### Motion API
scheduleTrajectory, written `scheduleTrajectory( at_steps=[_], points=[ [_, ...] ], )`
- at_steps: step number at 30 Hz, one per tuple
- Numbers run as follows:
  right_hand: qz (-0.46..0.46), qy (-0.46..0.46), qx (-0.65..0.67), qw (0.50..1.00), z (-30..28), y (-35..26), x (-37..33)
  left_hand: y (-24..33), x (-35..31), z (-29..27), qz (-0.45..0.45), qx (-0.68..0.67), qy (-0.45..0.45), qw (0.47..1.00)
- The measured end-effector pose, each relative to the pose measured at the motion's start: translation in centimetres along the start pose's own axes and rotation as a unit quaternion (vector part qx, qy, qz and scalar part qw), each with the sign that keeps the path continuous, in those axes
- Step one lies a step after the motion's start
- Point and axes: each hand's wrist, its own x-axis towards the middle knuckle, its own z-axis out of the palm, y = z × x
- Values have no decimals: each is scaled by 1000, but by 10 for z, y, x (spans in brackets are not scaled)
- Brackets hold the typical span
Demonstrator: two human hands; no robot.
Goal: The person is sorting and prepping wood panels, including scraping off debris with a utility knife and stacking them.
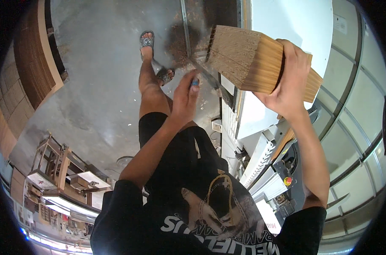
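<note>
My right hand (288,85) grips a thick stack of wooden pieces (267,63) from the side, its fingers over the top. The stack is tilted above the white tabletop (282,17). One face is rough and brown; the adjoining face is lighter and striped, and more wood shows to the right of my fingers. My left hand (185,100) is closed in front of my legs, apart from the wood. A small blue patch (195,81) shows at its thumb; whether it is a held object or a wrap on the thumb I cannot make out.
Along my right runs a machine with a red-and-yellow stop button (288,181) and a metal rail (261,157). Sawdust and chips lie on the grey floor (95,63) by the table leg. A wooden rack (59,165) stands lower left, brown stacked boards (33,55) upper left.
</note>
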Motion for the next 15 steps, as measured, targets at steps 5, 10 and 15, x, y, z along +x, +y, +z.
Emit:
scheduleTrajectory(
  at_steps=[5,10,15],
  points=[
    [-16,-13,-11,1000,0,3,-1,-13,-5,15,-29,11,-2,1000],
    [-8,-47,-30,998,-7,-5,5,-22,9,2,-20,37,-44,998],
    [-22,-32,-26,999,-3,1,3,-36,24,-3,52,63,-51,995]
  ],
)
